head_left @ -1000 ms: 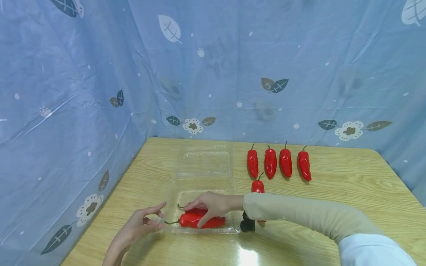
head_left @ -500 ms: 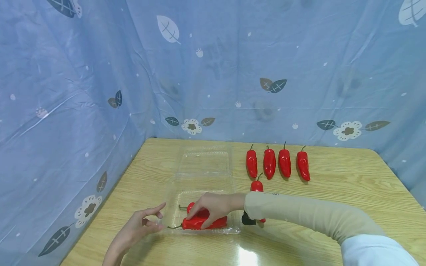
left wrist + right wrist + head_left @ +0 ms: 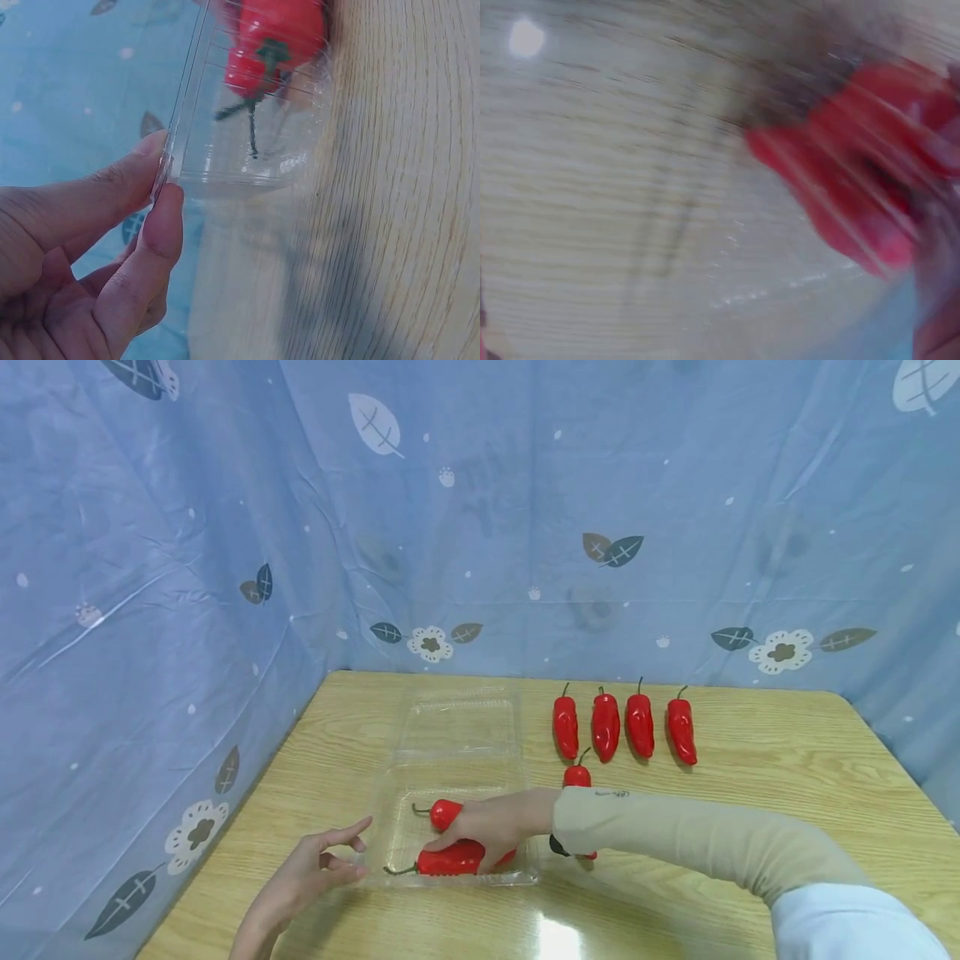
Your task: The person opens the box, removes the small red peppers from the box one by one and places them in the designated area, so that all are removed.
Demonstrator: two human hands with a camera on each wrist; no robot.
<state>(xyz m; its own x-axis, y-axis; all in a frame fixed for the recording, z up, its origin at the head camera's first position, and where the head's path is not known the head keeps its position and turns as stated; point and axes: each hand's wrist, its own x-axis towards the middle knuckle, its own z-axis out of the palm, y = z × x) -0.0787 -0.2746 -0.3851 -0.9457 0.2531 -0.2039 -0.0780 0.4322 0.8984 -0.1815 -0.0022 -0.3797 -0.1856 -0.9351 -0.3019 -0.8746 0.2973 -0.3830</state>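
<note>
A clear plastic clamshell box [image 3: 386,802] lies on the table, its lid [image 3: 459,727] folded back away from me. Two red peppers lie in the base, stems to the left: a front pepper [image 3: 450,858] along the near wall and a rear pepper [image 3: 444,813] behind it. My right hand [image 3: 495,828] grips the front pepper from above, fingers and thumb over its body; it hides part of both. My left hand [image 3: 303,872] pinches the box's left rim [image 3: 171,142] between thumb and finger. The right wrist view is blurred, with red pepper [image 3: 840,199] behind clear plastic.
Several red peppers [image 3: 606,727] lie in a row at the back right of the wooden table [image 3: 750,760]. Another pepper [image 3: 577,777] lies right of the box, partly under my right forearm. A blue patterned curtain [image 3: 480,527] closes off the back and left.
The front pepper has shifted slightly right with my right hand. More of the rear pepper shows, and it too sits farther right. My left hand has kept its pinch on the rim.
</note>
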